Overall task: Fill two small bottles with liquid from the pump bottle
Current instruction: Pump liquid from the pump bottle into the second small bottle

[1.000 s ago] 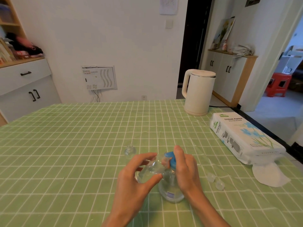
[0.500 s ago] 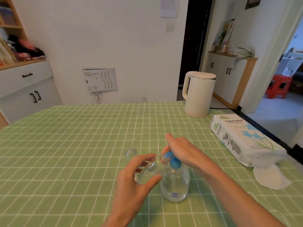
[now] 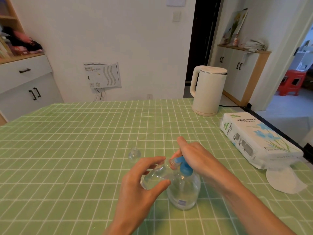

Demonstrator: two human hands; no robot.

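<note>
You've just got the one view here: a wide-angle cam on your head, facing forward and tipped down across the table with the green checked cloth (image 3: 84, 141). Your left hand (image 3: 135, 187), gripping a small clear bottle (image 3: 155, 175), and your right hand (image 3: 196, 158) come up from the bottom edge, close to the lens, and meet just below centre. The table's far edge lands about mid-frame, with the white electric kettle (image 3: 209, 92) off right. The upper half is plain white wall (image 3: 118, 39) (straight lines bow near the edges, so it's properly wide).
</note>
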